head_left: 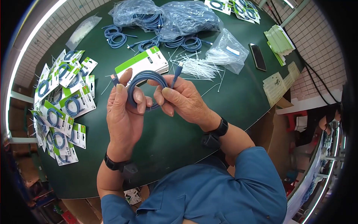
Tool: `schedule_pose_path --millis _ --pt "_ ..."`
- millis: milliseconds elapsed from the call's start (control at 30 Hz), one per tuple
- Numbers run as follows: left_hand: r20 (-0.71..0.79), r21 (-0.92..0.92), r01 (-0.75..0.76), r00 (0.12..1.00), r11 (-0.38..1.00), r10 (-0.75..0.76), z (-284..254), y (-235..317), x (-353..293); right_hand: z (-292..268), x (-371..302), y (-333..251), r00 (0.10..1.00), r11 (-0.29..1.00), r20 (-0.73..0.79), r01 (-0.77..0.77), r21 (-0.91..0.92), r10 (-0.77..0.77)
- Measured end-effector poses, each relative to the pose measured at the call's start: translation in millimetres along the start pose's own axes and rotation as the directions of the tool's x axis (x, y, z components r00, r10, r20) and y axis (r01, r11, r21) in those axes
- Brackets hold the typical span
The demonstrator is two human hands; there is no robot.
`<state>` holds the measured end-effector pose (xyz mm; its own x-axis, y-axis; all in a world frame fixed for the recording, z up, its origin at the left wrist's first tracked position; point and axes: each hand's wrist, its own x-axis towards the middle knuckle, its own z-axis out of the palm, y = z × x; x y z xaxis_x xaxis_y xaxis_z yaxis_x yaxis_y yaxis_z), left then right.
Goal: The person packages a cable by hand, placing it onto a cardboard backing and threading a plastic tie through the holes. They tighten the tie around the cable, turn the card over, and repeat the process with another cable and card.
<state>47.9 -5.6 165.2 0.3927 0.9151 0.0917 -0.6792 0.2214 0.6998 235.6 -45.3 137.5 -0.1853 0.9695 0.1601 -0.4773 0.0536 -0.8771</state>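
Note:
Between my hands a blue USB cable (149,74) is wound into a round coil, raised above the green table. My left hand (126,104) grips the coil's left side, with one plug end sticking up past the fingers. On the other side my right hand (182,97) pinches the coil between thumb and fingers; the second plug end rises beside the index finger. Just beyond lies a stack of white and green backing cards (143,63). Loose white cable ties (197,68) are heaped right of the cards.
Packed cables on cards (59,108) pile up at the left. Bagged cables (164,16) and loose coils (116,37) lie at the back. A clear bag (231,50), a phone (257,57) and more cards (279,41) are on the right. The table's near edge (167,172) curves before me.

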Motion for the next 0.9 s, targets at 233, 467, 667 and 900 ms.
schedule_pose_path --millis 233,467,667,900 --pt "0.067 0.065 -0.043 0.997 0.997 0.039 21.2 -19.8 5.4 -24.8 -2.2 -27.6 0.997 0.997 0.001 -0.073 0.025 0.073" --pt "0.151 0.925 -0.297 0.858 0.235 0.49 70.3 -44.6 -84.6 -12.3 -30.9 -22.6 0.943 0.773 0.326 -0.26 0.579 0.073" --pt "0.115 0.984 -0.171 0.819 0.048 0.562 162.5 -137.0 -127.0 -60.5 -121.3 -35.3 0.96 0.872 0.278 -0.111 0.477 -0.03" --pt "0.276 0.954 -0.211 0.893 -0.211 0.355 271.8 -251.1 -101.5 -186.0 -166.3 -58.0 0.971 0.956 -0.034 0.224 -0.186 -0.235"
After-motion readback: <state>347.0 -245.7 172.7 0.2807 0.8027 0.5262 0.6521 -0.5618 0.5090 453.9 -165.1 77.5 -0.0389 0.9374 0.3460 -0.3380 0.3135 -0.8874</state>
